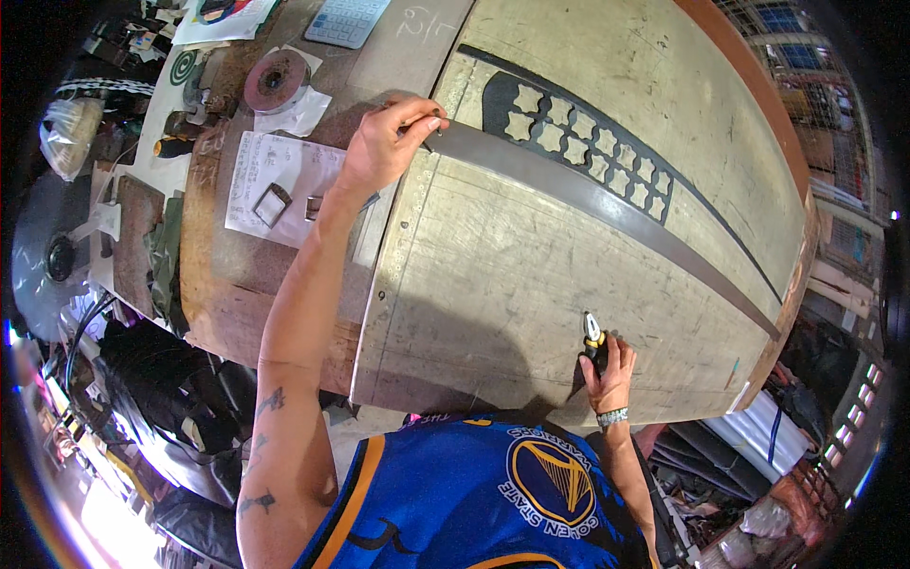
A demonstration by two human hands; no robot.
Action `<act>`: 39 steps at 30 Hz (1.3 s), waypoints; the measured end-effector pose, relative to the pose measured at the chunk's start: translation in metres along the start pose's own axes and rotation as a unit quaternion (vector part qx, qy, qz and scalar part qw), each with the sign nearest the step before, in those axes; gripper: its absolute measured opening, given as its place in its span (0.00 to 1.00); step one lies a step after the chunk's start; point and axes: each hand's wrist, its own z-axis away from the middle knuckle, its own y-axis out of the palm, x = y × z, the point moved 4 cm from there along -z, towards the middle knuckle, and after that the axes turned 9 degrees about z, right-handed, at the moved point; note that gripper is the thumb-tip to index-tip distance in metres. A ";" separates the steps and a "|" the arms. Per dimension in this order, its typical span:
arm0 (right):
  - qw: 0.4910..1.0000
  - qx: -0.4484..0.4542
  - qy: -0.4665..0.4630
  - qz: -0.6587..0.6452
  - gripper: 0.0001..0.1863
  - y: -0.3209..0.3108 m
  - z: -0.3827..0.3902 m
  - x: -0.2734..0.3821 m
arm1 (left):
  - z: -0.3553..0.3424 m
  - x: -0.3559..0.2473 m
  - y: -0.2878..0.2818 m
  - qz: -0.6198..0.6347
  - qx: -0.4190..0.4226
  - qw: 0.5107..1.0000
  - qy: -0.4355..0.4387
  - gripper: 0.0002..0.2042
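My left hand (391, 142) is at the far left edge of the pale work board (474, 284), thumb and fingers pinched together. A small dark piece shows at the fingertips, too small to name. Right beneath them lies the near-left end of a long dark grey strip (588, 194), which runs across the board to its right edge. My right hand (611, 375), low on the board, is closed round the handles of yellow-and-black pliers (593, 332), their jaws pointing away from me. Beyond the strip lies a black sheet with star-shaped cutouts (543, 142).
A thin black strip (701, 185) curves along the far side. Left of the board, a brown bench holds a roll of tape (277, 80), a paper sheet (248, 194) with metal buckles (272, 204), and a calculator (347, 21). Rolled material (758, 436) lies at lower right.
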 end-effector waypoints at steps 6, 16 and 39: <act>0.614 0.188 0.284 -0.712 0.31 -0.001 -0.019 0.031 | -0.002 -0.009 -0.001 -0.074 0.026 0.995 0.059 0.08; 0.940 -0.084 -0.097 -0.316 0.46 -0.117 -0.167 0.209 | 0.000 0.000 0.000 -0.090 0.030 0.986 0.135 0.07; 0.930 -0.129 -0.066 -0.339 0.37 -0.132 -0.222 0.263 | 0.003 0.004 -0.003 -0.064 0.023 0.994 0.084 0.08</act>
